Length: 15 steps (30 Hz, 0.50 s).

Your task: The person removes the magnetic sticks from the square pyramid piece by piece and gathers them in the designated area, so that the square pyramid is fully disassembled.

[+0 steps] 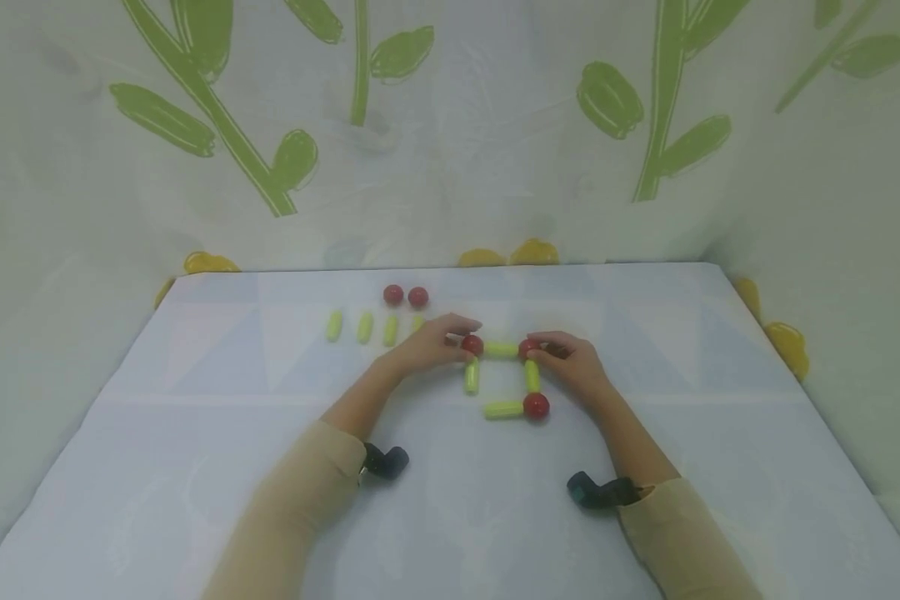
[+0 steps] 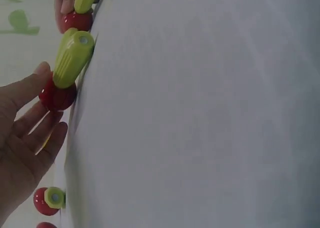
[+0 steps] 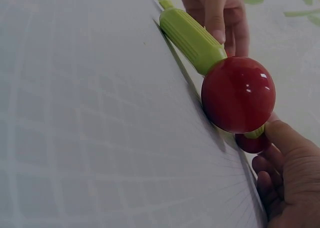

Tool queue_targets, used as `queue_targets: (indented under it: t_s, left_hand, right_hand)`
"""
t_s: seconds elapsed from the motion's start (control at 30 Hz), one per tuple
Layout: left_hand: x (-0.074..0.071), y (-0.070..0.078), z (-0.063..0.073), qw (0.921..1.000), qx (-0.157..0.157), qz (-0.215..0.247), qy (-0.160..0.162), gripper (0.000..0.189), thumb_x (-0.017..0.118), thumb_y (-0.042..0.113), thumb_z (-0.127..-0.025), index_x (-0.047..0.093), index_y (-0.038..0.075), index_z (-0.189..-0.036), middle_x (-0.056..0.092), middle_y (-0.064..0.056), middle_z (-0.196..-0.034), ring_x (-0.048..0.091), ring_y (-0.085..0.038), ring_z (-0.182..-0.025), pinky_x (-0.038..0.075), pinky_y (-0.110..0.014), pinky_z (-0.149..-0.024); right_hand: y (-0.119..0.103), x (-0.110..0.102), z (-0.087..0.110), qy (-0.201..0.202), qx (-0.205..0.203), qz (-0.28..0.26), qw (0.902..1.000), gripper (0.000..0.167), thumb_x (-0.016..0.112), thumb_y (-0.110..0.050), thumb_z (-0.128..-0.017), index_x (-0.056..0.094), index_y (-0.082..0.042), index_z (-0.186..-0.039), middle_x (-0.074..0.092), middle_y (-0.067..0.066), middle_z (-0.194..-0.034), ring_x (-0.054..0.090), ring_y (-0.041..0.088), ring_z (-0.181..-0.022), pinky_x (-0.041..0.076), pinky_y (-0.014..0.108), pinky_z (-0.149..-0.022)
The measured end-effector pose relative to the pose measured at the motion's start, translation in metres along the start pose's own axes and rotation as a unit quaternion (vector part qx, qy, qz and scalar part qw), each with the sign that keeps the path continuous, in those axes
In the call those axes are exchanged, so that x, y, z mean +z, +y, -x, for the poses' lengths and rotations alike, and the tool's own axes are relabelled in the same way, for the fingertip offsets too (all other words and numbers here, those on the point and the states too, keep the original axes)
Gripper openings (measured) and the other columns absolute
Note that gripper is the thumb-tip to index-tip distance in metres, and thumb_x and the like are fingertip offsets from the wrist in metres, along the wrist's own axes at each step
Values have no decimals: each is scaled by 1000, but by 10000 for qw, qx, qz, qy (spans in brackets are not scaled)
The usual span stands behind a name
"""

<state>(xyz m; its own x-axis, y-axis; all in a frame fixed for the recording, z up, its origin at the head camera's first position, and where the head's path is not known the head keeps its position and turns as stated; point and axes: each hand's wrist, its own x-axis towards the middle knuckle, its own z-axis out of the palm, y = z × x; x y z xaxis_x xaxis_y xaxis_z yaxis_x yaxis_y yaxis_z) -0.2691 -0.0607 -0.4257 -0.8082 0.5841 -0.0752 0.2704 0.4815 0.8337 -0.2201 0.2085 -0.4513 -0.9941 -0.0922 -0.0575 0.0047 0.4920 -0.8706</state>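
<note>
On the table lies a nearly square frame of yellow-green rods and red balls. My left hand (image 1: pixel 427 343) pinches the red ball (image 1: pixel 472 344) at its far left corner, thumb on the near side. My right hand (image 1: pixel 572 360) pinches the far right red ball (image 1: pixel 528 349). A green rod (image 1: pixel 501 350) spans these two balls. Another rod (image 1: pixel 471 377) extends toward me from the left ball. On the right, a rod (image 1: pixel 532 377) leads to the near red ball (image 1: pixel 536 407), from which one more rod (image 1: pixel 503 409) points left. Metal discs show on rod ends (image 2: pixel 84 40) in the left wrist view.
Several loose green rods (image 1: pixel 364 327) lie in a row left of the frame, one partly hidden by my left hand. Two loose red balls (image 1: pixel 393 295) sit behind them. A patterned curtain (image 1: pixel 450 183) stands behind the table (image 1: pixel 195 400).
</note>
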Motion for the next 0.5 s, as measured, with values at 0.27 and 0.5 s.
queue_targets:
  t_s: [0.27, 0.5]
  left_hand:
    - [7, -9, -7, 9998, -37, 126, -121, 44, 70, 16, -85, 59, 15, -128, 62, 0, -122, 53, -15, -119, 40, -32, -104]
    - [10, -11, -8, 10000, -55, 15, 9, 42, 73, 15, -83, 62, 18, -123, 63, 3, -117, 54, -14, -115, 41, -32, -102]
  right_hand:
    - [0, 0, -1, 36, -1, 66, 10000, 46, 68, -50, -81, 64, -24, -119, 62, -2, -117, 56, 20, -107, 47, 40, -94]
    - [1, 0, 0, 28, -28, 36, 10000, 46, 68, -50, -81, 64, -24, -118, 63, -1, -116, 56, 19, -106, 47, 39, -92]
